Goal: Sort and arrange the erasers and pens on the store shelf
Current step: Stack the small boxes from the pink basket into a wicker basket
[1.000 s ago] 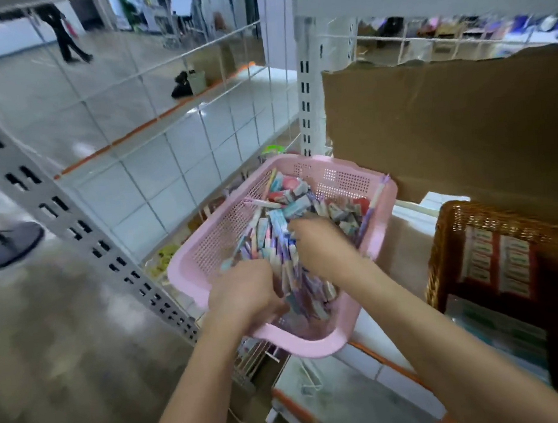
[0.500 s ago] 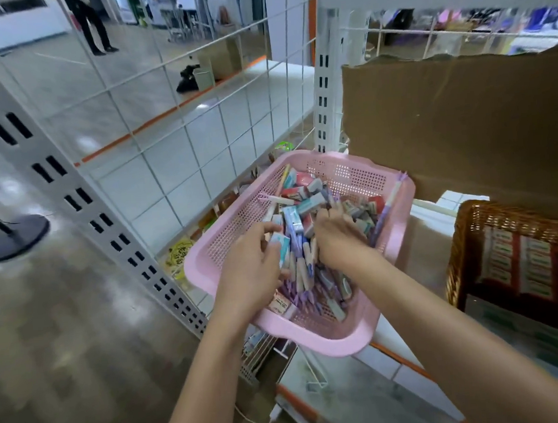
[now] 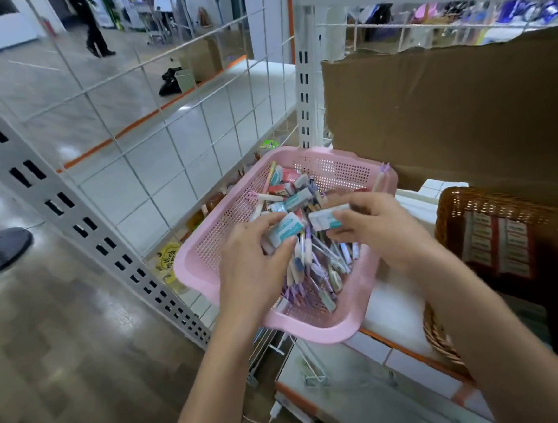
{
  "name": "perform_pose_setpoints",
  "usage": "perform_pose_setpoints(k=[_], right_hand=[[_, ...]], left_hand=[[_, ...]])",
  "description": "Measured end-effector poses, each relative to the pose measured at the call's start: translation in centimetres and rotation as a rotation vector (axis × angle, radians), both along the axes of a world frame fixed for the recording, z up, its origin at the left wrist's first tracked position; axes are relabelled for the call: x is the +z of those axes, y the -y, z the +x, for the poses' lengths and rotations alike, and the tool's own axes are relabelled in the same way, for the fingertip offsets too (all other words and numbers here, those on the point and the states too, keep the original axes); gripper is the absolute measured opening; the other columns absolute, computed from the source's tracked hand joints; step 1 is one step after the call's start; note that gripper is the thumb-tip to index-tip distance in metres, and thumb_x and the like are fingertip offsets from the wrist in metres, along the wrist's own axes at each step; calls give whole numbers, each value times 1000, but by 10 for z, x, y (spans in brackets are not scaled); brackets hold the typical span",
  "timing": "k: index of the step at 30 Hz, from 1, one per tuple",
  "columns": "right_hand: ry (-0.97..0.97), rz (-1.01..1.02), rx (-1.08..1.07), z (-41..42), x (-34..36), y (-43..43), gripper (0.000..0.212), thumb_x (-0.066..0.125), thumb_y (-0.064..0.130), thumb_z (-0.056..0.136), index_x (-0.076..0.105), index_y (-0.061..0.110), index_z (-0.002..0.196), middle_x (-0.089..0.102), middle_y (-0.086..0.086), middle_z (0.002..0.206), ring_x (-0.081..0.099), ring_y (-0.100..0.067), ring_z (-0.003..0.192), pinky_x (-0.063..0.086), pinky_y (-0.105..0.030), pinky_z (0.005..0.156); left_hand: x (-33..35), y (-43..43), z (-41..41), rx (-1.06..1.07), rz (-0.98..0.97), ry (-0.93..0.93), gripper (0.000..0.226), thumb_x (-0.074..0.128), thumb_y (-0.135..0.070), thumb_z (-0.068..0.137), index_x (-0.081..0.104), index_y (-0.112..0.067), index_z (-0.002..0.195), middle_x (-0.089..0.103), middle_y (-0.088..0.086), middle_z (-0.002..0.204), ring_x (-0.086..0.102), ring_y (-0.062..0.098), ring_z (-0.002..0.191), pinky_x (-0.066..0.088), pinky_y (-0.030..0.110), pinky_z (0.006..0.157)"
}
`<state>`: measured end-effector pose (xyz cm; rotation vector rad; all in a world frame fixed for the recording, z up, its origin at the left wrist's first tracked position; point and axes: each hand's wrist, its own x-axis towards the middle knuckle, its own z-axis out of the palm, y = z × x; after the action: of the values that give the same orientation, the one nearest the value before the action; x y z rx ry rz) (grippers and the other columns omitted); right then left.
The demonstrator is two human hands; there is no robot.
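Far left: a dark round stand base (image 3: 4, 250) is sitting on the floor, well apart from the work. A white slotted shelf post (image 3: 84, 231) and a wire grid panel (image 3: 153, 127) are closing off the left side of the shelf (image 3: 393, 305).

Centre: the pink basket (image 3: 207, 246) is resting on the shelf, its near-left corner overhanging the edge. It is holding a mixed pile: pens (image 3: 308, 275) lying mostly toward the near side, loose erasers (image 3: 290, 185) heaped toward the far side.

Change noted: a second ago both hands were buried in the pile; half a second ago only the left had an eraser. Each hand is now lifting one clear.

- The left hand (image 3: 252, 269) is curling fingers and thumb round a white-and-teal eraser (image 3: 284, 230), just above the pens.
- The right hand (image 3: 378, 230) is pinching a matching eraser (image 3: 329, 217) between thumb and fingers, just to the right of the first.

Judgement: erasers are being pulled out of the pens, so the sort is under way but early, with most of the pile still mixed.

Right: brown cardboard (image 3: 446, 117) is standing behind the basket. A wicker basket (image 3: 509, 215) is sitting further right, with labelled packs inside. It may be where the erasers are going, though that cannot be told.
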<state>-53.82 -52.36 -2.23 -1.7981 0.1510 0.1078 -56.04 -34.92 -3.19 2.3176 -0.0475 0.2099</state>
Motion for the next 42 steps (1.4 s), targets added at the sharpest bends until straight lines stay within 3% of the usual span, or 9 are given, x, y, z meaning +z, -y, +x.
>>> perform_pose_setpoints(k=[5,11,15,19,21,24,28,33,42], right_hand=[[-56,211,-158,-43,13,36,19,51,9,95,62,3,110,68,-16,92,66,-14,62,54,-17,53],[-41,257,-264,-86,13,90,25,55,-3,90,61,5,113,70,-15,94,70,-14,73,55,-16,59],[-51,1,-369,-111,10,124,24,63,1,85,64,16,104,70,-2,99,70,-10,84,56,-19,67],[-129,-577,-439,-122,-12,155,29,69,18,84,58,22,110,62,2,113,59,-16,106,47,-27,87],[-167,-694,-409,-124,-23,164,34,69,22,83,58,23,115,60,-1,120,57,-19,110,44,-28,89],[-199,-774,-353,-122,-34,169,33,69,23,83,61,22,115,58,-4,120,57,-21,108,46,-29,88],[-286,-899,-295,-117,-43,166,34,62,20,88,56,16,122,56,-6,125,54,-23,112,44,-30,90],[-379,-1043,-226,-112,-48,163,33,54,13,90,53,12,123,53,-10,125,52,-28,113,45,-36,93],[-402,-1031,-244,-107,-48,160,22,51,12,92,56,11,113,58,-10,117,57,-27,103,48,-35,84]], left_hand=[[6,43,-3,-157,22,122,35,73,-33,80,67,-34,115,67,-13,108,59,7,97,46,27,82],[8,99,-9,-355,34,141,35,75,-25,77,70,-22,111,69,-8,106,59,7,92,45,22,85],[5,137,-15,-516,194,177,34,71,-18,81,66,-18,115,62,0,109,55,16,101,36,20,85],[-5,175,-21,-616,339,86,30,58,-15,88,61,-23,116,50,4,113,55,26,103,44,32,86],[-15,191,-21,-674,464,64,28,55,-17,90,61,-21,117,53,4,114,59,27,101,48,35,82],[-28,207,-21,-695,648,94,25,48,-17,94,59,-18,116,58,3,106,63,24,95,50,33,70],[-31,221,-23,-756,830,116,23,45,-12,95,58,-11,115,54,8,107,61,29,98,48,33,69],[-28,229,-24,-788,909,64,23,54,-14,93,58,-8,115,58,9,111,61,29,100,51,34,76],[-30,234,-16,-822,1035,71,27,55,-15,93,58,-10,119,61,9,115,60,29,104,50,34,81]])
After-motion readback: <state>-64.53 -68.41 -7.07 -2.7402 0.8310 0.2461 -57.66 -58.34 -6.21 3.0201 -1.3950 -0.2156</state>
